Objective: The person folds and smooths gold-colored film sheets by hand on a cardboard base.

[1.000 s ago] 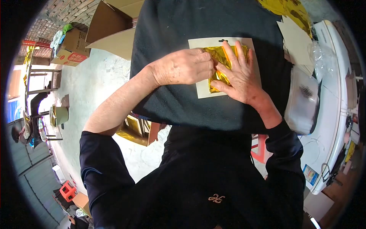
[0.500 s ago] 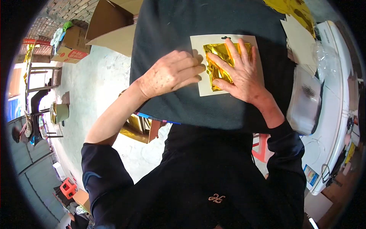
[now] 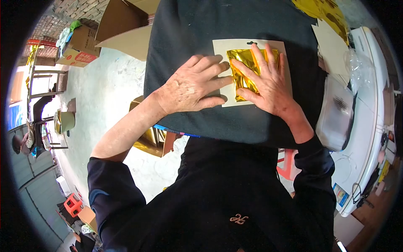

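A folded piece of shiny gold foil (image 3: 240,55) lies on a cream card (image 3: 219,45) with a small hanging slot at its far edge. Both rest on a dark cloth-covered surface (image 3: 189,29) in front of me. My right hand (image 3: 272,88) is spread flat over the foil, fingers apart, hiding its right part. To the left, my left hand (image 3: 189,86) has its fingers stretched out and parted. Its fingertips reach over the card's left edge, by the foil's left side.
At the right, clear plastic packets (image 3: 336,113) lie beside a white table (image 3: 365,122). More cream cards (image 3: 329,44) and gold foil (image 3: 325,12) are at the upper right. A large open carton (image 3: 121,25) stands upper left. Below the surface is a box (image 3: 168,143) with gold pieces.
My left hand has opened, its fingers and thumb spreading and moving slightly right onto the card's left edge. My right hand stays flat on the foil. The view has shifted a little.
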`<state>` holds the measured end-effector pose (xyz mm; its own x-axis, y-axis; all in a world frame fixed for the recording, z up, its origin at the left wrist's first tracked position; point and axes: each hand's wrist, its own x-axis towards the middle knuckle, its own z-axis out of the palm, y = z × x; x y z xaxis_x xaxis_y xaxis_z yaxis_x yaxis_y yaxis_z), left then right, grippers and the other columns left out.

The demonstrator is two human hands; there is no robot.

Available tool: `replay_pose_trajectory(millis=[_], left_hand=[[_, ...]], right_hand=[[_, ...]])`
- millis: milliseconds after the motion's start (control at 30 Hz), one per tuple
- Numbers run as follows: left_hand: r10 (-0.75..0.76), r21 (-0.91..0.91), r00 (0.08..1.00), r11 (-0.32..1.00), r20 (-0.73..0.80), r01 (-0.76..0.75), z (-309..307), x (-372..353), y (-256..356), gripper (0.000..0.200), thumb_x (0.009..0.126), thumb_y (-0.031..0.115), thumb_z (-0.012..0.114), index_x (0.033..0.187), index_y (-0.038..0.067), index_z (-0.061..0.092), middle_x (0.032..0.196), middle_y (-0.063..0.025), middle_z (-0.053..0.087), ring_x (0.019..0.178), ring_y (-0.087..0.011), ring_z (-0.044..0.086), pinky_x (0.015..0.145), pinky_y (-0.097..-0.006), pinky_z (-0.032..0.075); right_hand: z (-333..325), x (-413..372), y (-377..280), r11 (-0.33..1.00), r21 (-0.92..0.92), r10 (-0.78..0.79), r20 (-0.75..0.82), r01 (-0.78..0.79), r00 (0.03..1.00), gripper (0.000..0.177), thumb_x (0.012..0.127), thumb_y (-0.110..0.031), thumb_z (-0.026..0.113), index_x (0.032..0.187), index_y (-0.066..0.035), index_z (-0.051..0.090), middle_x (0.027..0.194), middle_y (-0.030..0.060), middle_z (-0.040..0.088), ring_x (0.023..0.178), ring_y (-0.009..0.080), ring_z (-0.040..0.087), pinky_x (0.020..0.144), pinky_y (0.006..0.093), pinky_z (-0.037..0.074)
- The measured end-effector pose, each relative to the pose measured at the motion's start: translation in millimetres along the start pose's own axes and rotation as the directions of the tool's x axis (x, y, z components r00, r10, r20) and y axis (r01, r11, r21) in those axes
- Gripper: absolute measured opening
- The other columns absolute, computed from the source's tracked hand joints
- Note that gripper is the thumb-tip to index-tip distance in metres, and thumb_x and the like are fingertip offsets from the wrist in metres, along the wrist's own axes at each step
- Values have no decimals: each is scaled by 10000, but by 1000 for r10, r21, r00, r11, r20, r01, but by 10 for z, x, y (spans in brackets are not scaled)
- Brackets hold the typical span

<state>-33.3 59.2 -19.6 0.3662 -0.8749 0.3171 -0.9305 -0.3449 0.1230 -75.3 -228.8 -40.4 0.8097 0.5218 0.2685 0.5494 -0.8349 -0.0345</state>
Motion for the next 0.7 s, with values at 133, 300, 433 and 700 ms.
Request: replay_pose_trajectory(millis=[133, 300, 433, 700], left_hand=[[-19, 7, 999, 1000, -34, 19, 33, 41, 41, 591, 1000, 607, 645, 1379, 157, 704, 1405, -109, 589, 1370, -300, 503, 1143, -473, 414], [-67, 73, 998, 995, -21, 68, 58, 22, 186, 624, 1016, 641, 592, 1402, 158, 680, 1475, -113, 548, 1439, -315, 444, 1198, -507, 372], [-100, 95, 994, 991, 54, 94, 66, -6, 323, 639, 1042, 625, 552, 1453, 142, 630, 1556, -112, 514, 1494, -341, 402, 1225, -545, 333], [-201, 44, 976, 979, 86, 198, -7, -158, 352, 636, 1077, 587, 506, 1545, 164, 587, 1557, -64, 558, 1514, -285, 415, 1251, -515, 287]], right_hand=[[-28, 7, -12, 1000, -7, 0, 6, 0, 1000, 765, 905, -670, 710, 1596, -392, 536, 1699, 224, 332, 1554, 528, 259, 1210, 786, 182], [-45, 22, -33, 1000, 3, -2, -8, 2, 1000, 784, 884, -681, 724, 1591, -393, 544, 1686, 221, 359, 1533, 525, 297, 1201, 771, 203], [-86, 20, -38, 1000, -20, -1, 8, 1, 1000, 789, 875, -699, 722, 1586, -403, 549, 1680, 222, 369, 1529, 522, 307, 1202, 767, 204], [-20, 0, -15, 1000, 14, 5, 1, -5, 1000, 816, 871, -753, 704, 1592, -408, 537, 1695, 208, 354, 1559, 531, 263, 1216, 791, 161]])
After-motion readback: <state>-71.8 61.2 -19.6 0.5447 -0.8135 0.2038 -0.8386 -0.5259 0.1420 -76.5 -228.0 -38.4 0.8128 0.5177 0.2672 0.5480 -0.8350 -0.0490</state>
